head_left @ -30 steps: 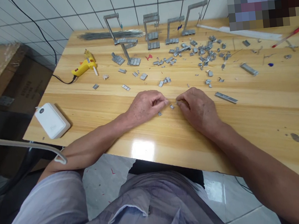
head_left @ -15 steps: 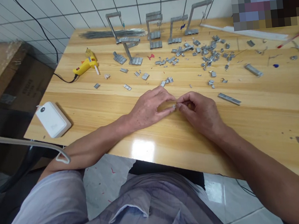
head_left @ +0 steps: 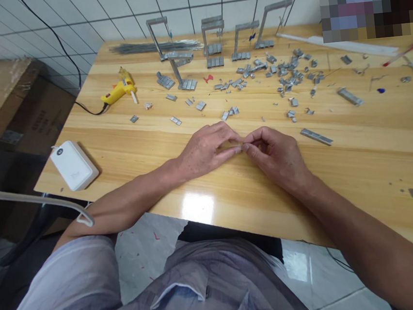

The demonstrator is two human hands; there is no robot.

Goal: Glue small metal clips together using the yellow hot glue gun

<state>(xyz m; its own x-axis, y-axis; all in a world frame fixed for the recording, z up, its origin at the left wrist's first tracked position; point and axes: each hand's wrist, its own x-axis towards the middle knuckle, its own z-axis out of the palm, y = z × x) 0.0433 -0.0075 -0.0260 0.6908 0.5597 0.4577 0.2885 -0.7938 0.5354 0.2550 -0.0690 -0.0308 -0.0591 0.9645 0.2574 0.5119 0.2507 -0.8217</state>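
My left hand [head_left: 207,147] and my right hand [head_left: 274,153] meet fingertip to fingertip just above the wooden table [head_left: 231,186]. Both are pinched on a small grey metal piece [head_left: 242,146] held between them. The piece is mostly hidden by the fingers. Further back lie several loose grey staple blocks [head_left: 229,112], and a long staple strip [head_left: 316,136] sits to the right of my right hand.
A yellow glue gun [head_left: 118,91] with a black cord lies at the back left. A white power bank [head_left: 73,165] rests near the left edge. Several small staple-built frames [head_left: 212,40] stand along the tiled wall. A scatter of staple bits [head_left: 286,69] covers the back right.
My hands lifted off the table and came together, picking up the small metal piece that lay between them. Over the last half second they hardly moved.
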